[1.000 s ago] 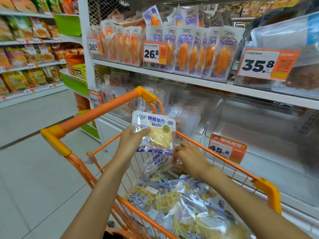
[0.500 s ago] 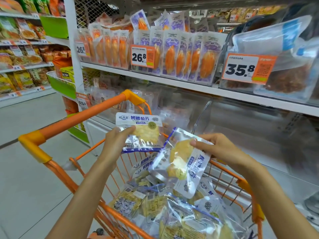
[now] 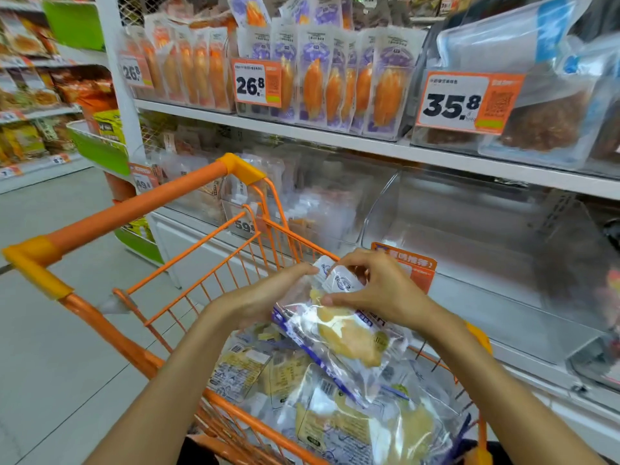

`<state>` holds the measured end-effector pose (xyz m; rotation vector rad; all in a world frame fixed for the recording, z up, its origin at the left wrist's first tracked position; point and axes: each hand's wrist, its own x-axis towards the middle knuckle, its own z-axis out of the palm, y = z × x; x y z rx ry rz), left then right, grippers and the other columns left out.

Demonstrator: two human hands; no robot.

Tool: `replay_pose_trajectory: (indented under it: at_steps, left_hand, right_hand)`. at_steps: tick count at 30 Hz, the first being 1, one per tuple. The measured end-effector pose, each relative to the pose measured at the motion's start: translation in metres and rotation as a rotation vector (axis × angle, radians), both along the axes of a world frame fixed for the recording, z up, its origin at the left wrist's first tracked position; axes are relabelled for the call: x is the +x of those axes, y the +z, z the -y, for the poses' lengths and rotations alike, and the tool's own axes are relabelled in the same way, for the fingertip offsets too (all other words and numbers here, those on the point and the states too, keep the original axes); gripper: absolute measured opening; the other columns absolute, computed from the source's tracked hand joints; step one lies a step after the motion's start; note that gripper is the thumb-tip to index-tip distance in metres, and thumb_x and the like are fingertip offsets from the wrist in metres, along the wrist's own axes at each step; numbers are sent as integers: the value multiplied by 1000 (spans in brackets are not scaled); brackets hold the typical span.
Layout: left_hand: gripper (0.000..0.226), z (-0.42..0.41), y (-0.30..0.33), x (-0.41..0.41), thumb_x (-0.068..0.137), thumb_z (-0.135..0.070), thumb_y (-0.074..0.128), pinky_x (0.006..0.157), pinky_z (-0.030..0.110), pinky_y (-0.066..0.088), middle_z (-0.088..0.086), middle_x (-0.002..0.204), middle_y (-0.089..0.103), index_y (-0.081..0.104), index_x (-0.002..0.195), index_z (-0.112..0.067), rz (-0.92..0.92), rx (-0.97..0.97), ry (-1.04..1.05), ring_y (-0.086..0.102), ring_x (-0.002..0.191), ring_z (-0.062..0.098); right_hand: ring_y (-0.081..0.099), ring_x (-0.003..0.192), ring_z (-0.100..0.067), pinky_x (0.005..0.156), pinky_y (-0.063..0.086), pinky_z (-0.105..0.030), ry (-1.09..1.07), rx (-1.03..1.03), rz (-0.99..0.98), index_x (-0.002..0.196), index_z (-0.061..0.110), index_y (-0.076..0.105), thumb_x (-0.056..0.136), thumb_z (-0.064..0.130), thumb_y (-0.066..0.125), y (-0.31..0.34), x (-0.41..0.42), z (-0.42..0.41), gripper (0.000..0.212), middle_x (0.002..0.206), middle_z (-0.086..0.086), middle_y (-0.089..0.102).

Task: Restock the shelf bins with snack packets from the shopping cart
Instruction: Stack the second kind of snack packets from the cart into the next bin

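Observation:
Over the orange shopping cart [image 3: 141, 209], both hands hold clear snack packets [image 3: 349, 333] with yellow fish slices and blue print, brought together in one bunch. My left hand [image 3: 265, 297] supports the bunch from the left, fingers reaching its top edge. My right hand [image 3: 379, 290] pinches the white top of the packets with thumb and fingers. Several more packets of the same kind [image 3: 335, 414] lie in the cart basket. To the right stands a clear shelf bin [image 3: 469, 236] with an orange price tag [image 3: 412, 263]; it looks empty.
The upper shelf carries bins of orange-and-purple packets [image 3: 322, 82] with a 26.8 tag and large clear bags [image 3: 543, 105] with a 35.8 tag. Further bins with packets [image 3: 318, 203] sit left of the empty one. Grey aisle floor [image 3: 67, 347] lies to the left.
My left hand's packet came down and right, my right hand's packet came up; both packets now sit together in one bunch held by both hands above the cart.

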<state>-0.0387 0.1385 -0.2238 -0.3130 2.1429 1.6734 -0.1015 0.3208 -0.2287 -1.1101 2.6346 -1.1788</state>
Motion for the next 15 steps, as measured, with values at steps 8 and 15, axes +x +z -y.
replay_pose_trajectory:
  at_steps: [8, 15]
  left_hand:
    - [32, 9, -3, -3, 82, -21, 74, 110, 43, 35, -9, 112, 65, 60, 109, -31, -23, 7, -122, 57, 108, 10]
    - [33, 9, 5, -15, 72, -18, 71, 54, 20, 50, 1, 77, 56, 61, 102, -12, -233, 301, 195, 51, 66, 10]
  right_hand:
    - [50, 90, -10, 77, 40, -27, -166, -16, -137, 112, 33, 66, 76, 56, 69, -8, 2, 7, 44, 99, 9, 62]
    - [54, 112, -13, 86, 44, -18, -319, -171, 421, 142, 19, 34, 84, 34, 70, 33, 6, -36, 70, 136, 1, 50]
